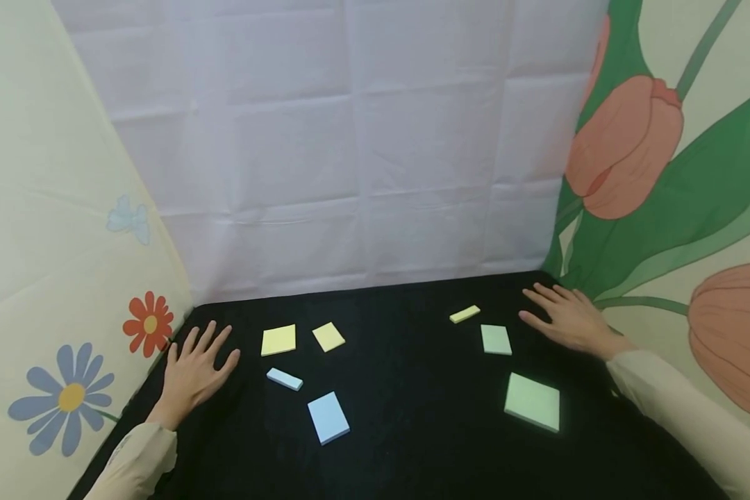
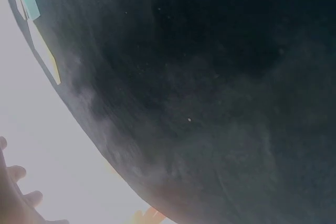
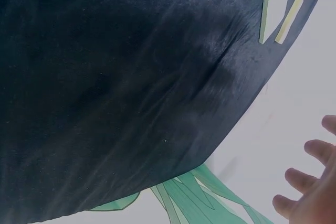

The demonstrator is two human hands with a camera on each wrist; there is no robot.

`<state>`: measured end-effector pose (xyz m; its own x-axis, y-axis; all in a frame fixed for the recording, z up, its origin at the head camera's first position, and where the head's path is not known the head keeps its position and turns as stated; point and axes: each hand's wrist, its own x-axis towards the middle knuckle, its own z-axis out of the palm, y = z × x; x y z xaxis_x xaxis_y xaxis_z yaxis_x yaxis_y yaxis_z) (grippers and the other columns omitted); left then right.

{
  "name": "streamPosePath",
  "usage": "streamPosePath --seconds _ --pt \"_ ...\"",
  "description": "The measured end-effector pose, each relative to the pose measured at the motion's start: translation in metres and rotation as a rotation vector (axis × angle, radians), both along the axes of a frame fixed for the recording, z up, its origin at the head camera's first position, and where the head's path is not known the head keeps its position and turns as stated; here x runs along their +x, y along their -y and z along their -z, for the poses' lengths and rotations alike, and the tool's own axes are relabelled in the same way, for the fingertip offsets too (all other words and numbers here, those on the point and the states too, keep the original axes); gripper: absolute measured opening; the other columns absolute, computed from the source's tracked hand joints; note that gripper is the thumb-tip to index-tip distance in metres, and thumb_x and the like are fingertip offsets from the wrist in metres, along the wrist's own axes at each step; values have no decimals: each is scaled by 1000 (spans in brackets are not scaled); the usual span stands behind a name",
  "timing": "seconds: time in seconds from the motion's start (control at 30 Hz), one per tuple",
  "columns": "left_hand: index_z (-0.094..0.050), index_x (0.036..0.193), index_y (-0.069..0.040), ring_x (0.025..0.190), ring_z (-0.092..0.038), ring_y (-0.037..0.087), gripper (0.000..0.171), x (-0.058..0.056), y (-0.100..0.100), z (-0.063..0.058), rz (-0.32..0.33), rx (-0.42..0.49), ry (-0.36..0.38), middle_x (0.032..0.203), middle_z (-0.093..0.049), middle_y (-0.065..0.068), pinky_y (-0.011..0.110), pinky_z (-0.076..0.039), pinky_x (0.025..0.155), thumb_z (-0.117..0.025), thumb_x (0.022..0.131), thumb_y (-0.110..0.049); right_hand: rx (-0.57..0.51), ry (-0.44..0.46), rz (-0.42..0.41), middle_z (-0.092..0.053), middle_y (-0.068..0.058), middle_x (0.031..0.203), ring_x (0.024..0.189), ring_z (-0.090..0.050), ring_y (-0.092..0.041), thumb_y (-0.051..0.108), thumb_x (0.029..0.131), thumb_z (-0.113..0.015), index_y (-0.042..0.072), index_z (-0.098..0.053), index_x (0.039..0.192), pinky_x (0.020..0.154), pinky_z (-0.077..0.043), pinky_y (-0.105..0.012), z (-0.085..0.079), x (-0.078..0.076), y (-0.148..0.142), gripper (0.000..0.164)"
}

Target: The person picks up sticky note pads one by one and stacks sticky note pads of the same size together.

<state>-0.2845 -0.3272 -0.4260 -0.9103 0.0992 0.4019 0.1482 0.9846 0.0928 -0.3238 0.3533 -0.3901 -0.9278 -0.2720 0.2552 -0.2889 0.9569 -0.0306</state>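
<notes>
My left hand (image 1: 194,371) is held with fingers spread at the left side of the black table, holding nothing. Nearest to it lie a yellow sticky-note pad (image 1: 278,340) and a narrow light-blue pad (image 1: 284,379). A smaller yellow pad (image 1: 328,337) and a larger blue pad (image 1: 328,418) sit just beyond these. Over at the right, my right hand (image 1: 569,319) is also spread and holds nothing. Close by it are a small green pad (image 1: 496,339), a narrow yellow pad (image 1: 464,314) and a large green pad (image 1: 532,403). Both wrist views catch only some fingertips at a lower corner.
The black tabletop (image 1: 406,389) fills the space between the two groups of pads. A creased white cloth (image 1: 350,153) hangs behind its back edge. Flower-printed cloth flanks it, with daisies (image 1: 71,398) on the left and tulips (image 1: 625,149) on the right.
</notes>
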Motion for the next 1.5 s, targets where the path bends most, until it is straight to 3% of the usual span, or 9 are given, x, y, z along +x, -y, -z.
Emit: streamPosePath --seconds 0.57,1.5 --pt "-44 148 -11 139 -24 51 65 0 -6 5 35 -5 -16 153 -33 25 72 -13 106 -56 95 -47 -7 -20 -29 -37 -25 152 136 -28 -52 54 98 -51 6 -44 148 106 -16 -68 8 -4 10 70" --pt "-44 148 -11 138 -25 52 65 -2 -9 10 29 1 15 153 -34 26 72 -14 105 -56 95 -47 7 -18 -54 -43 -24 148 133 -35 -51 52 97 -53 5 -48 145 107 -20 -64 14 -6 26 67"
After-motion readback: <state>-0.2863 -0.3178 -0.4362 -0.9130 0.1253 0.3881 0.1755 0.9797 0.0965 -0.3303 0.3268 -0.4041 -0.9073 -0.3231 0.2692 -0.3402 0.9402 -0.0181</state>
